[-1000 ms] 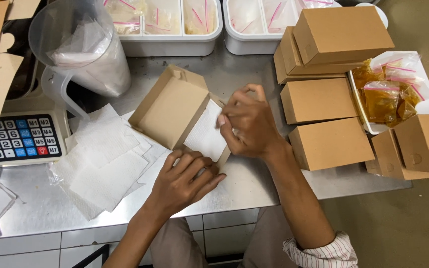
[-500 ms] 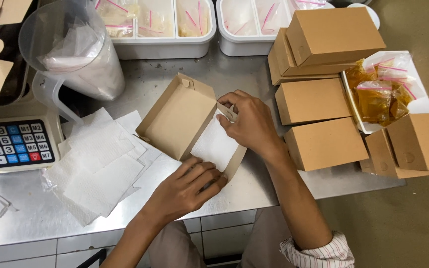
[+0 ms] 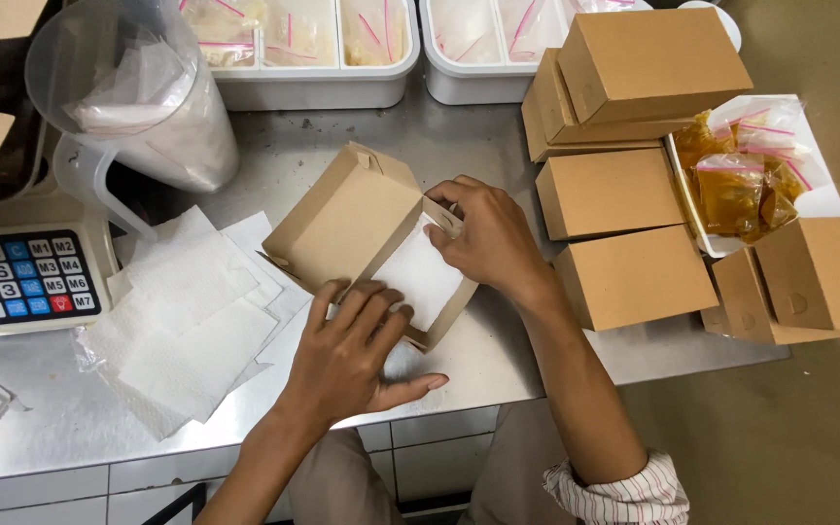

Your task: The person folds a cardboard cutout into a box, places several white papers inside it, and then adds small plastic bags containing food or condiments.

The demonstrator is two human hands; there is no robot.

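Observation:
An open brown cardboard box (image 3: 357, 219) with its lid tilted up lies on the steel counter (image 3: 70, 428). A white paper sheet (image 3: 423, 277) lines its bottom. My left hand (image 3: 357, 350) rests on the box's near edge, fingers spread over the rim and the liner. My right hand (image 3: 483, 238) grips the box's far right corner flap with curled fingers.
A loose pile of white paper sheets (image 3: 187, 321) lies left of the box. Several closed brown boxes (image 3: 624, 185) stand to the right, beside a white tray of filled amber bags (image 3: 746, 185). A clear plastic jug (image 3: 138, 97), a scale keypad (image 3: 17, 282) and white bins (image 3: 313, 58) sit behind.
The box has come down flatter onto the counter. My right hand moved from the liner to the right corner flap, and my left hand slid up onto the box's near edge.

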